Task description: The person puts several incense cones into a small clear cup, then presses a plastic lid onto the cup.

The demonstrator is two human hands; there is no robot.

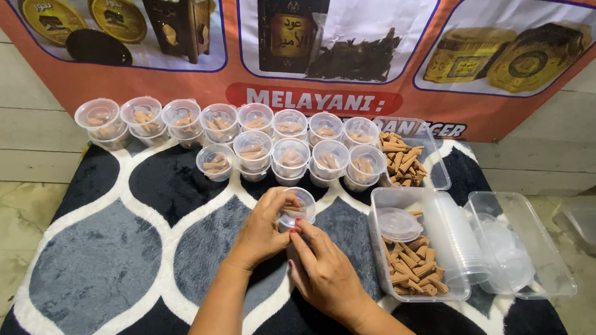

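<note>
Patterned rug [101, 263], orange banner [174, 92], pale plank wall [14, 113]

Bare forearms without sleeves; left hand [259, 233] and right hand [324, 273] wear red nail polish

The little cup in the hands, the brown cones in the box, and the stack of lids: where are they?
Cup [298, 207], head view, its clear side wall.
Cones [413, 268], head view, middle of the pile.
Lids [399, 224], head view, top lid's flat face.

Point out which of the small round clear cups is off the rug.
The cup held in both hands, left hand and right hand, in front of the rows. All the other cups stand in rows on the rug near the banner.
</note>
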